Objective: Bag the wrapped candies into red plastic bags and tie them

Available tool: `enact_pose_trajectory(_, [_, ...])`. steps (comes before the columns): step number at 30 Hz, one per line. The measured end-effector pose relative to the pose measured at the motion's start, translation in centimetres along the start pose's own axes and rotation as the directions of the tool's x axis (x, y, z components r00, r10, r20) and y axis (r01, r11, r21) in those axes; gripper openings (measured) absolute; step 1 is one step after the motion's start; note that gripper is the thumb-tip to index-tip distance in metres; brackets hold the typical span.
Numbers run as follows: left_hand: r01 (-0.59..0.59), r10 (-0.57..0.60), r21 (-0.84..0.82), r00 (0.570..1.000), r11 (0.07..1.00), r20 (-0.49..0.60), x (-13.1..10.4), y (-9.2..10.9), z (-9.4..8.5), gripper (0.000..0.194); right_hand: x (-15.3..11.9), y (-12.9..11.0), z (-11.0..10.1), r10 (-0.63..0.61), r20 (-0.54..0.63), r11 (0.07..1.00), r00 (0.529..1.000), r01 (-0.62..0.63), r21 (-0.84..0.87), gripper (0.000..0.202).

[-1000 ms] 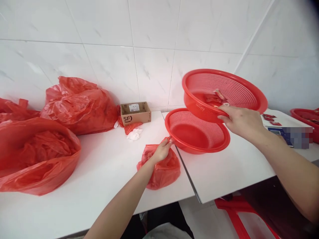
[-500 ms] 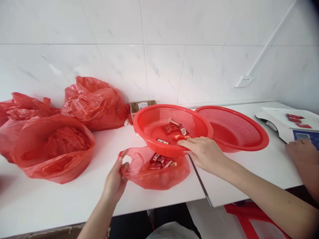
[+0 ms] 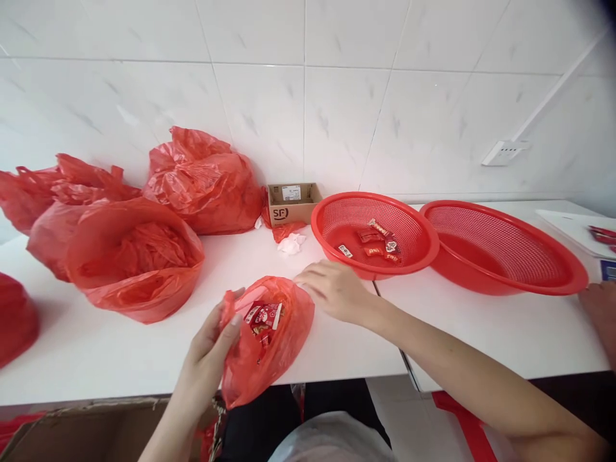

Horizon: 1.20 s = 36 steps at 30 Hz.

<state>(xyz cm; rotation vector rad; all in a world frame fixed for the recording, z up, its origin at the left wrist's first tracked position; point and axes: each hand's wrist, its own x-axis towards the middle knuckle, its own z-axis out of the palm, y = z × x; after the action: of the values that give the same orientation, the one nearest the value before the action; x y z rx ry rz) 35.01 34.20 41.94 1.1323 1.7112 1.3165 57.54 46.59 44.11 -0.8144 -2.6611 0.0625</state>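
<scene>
My left hand (image 3: 212, 343) is closed on the left rim of a thin red plastic bag (image 3: 283, 359) at the table's front edge. Red and white snack packets (image 3: 262, 317) lie inside its open mouth. At the bag's far right rim, my right hand (image 3: 337, 292) has its fingers pinched together, touching the edge; the fingertips are partly hidden. Behind that hand sits a red plastic colander (image 3: 327, 247) with several small wrapped packets (image 3: 373, 251) at its bottom.
A second red colander (image 3: 510, 282) stands to the right. Filled red bags (image 3: 206, 186) and an open bag (image 3: 144, 308) occupy the left. A small cardboard box (image 3: 293, 213) and crumpled white tissue (image 3: 291, 244) lie near the wall. Another person's hand (image 3: 599, 308) is by a scale (image 3: 568, 221).
My right hand has let go of the colander, which now rests farther back, and moved left to the bag's rim. The bag has come nearer and over the table edge. The view has shifted left.
</scene>
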Motion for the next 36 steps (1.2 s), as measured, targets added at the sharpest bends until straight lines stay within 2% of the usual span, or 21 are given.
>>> enact_pose_trajectory(2, [-0.002,-0.034,0.273,0.991,0.962,0.129,0.5,-0.9,0.8,0.064,2.7,-1.5,1.5,-0.104,0.242,0.995,0.965,0.101,0.025,0.029])
enact_pose_trajectory(4, [-0.053,-0.100,0.596,0.970,0.801,0.221,0.9,-1.7,1.7,0.060,4.5,-2.1,3.0,-0.089,0.417,0.993,0.904,0.115,-0.037,0.026])
enact_pose_trajectory(5, [-0.088,-0.133,0.706,0.959,0.703,0.252,1.1,-2.1,2.2,0.058,5.0,-2.1,3.7,-0.048,0.457,0.992,0.888,0.095,-0.082,0.028])
enact_pose_trajectory(7, [-0.146,-0.168,0.800,0.941,0.582,0.293,1.3,-2.6,2.9,0.055,5.2,-1.6,4.4,0.036,0.470,0.989,0.882,0.035,-0.143,0.029])
enact_pose_trajectory(9, [-0.161,-0.161,0.804,0.939,0.572,0.302,1.6,-3.0,3.3,0.053,4.8,-0.8,4.0,0.092,0.454,0.986,0.886,-0.018,-0.164,0.024])
enact_pose_trajectory(12, [-0.178,-0.146,0.801,0.939,0.571,0.312,2.2,-3.2,3.5,0.051,3.7,0.7,1.4,0.115,0.386,0.991,0.915,-0.081,-0.102,0.015])
enact_pose_trajectory(14, [-0.193,-0.134,0.786,0.935,0.587,0.329,2.7,-3.1,3.4,0.050,2.9,1.6,-1.0,0.133,0.301,0.991,0.944,-0.127,-0.039,0.018])
enact_pose_trajectory(17, [-0.220,-0.099,0.735,0.926,0.642,0.363,3.5,-2.1,2.5,0.045,1.6,2.4,-4.2,0.220,0.066,0.933,0.973,-0.230,0.277,0.021])
enact_pose_trajectory(19, [-0.241,-0.057,0.681,0.921,0.692,0.385,3.9,-0.6,0.8,0.037,0.8,2.6,-5.7,0.306,-0.062,0.822,0.950,-0.231,0.521,0.017])
enact_pose_trajectory(21, [-0.230,0.064,0.530,0.947,0.816,0.314,4.0,1.6,-1.7,0.035,0.1,2.6,-6.6,0.352,-0.134,0.758,0.926,-0.198,0.622,0.012])
enact_pose_trajectory(22, [-0.215,0.163,0.324,0.970,0.921,0.180,3.8,2.9,-3.0,0.032,-0.1,2.5,-7.0,0.369,-0.164,0.744,0.915,-0.185,0.642,0.011])
enact_pose_trajectory(23, [-0.231,0.234,0.079,0.972,0.970,-0.028,3.6,4.1,-4.2,0.027,-0.2,2.4,-7.2,0.379,-0.183,0.731,0.907,-0.172,0.661,0.011])
enact_pose_trajectory(24, [-0.273,0.247,-0.140,0.952,0.952,-0.181,3.3,5.4,-5.3,0.023,-0.2,2.3,-7.5,0.372,-0.176,0.717,0.912,-0.161,0.678,0.012])
enact_pose_trajectory(25, [-0.305,0.235,-0.300,0.940,0.904,-0.247,2.9,6.6,-6.0,0.024,-0.1,2.2,-7.8,0.343,-0.146,0.706,0.928,-0.152,0.692,0.012])
enact_pose_trajectory(27, [-0.260,0.184,-0.429,0.960,0.865,-0.210,2.1,8.4,-6.8,0.025,0.2,2.0,-8.7,0.274,-0.078,0.708,0.959,-0.146,0.691,0.012])
enact_pose_trajectory(29, [-0.229,0.183,-0.416,0.972,0.880,-0.148,1.5,9.5,-6.8,0.025,0.7,1.9,-10.1,0.265,-0.082,0.712,0.961,-0.137,0.689,0.010])
enact_pose_trajectory(31, [-0.278,0.237,-0.399,0.960,0.874,-0.150,1.1,9.9,-6.4,0.022,1.3,1.7,-11.7,0.289,-0.083,0.690,0.954,-0.147,0.709,0.011])
enact_pose_trajectory(34, [-0.338,0.321,-0.436,0.940,0.834,-0.114,0.9,10.2,-6.0,0.018,2.1,1.4,-13.7,0.223,-0.007,0.681,0.975,-0.151,0.717,0.012])
enact_pose_trajectory(36, [-0.346,0.360,-0.450,0.931,0.823,-0.058,0.9,10.5,-5.6,0.016,2.5,1.1,-14.6,0.212,-0.065,0.671,0.975,-0.097,0.735,0.010])
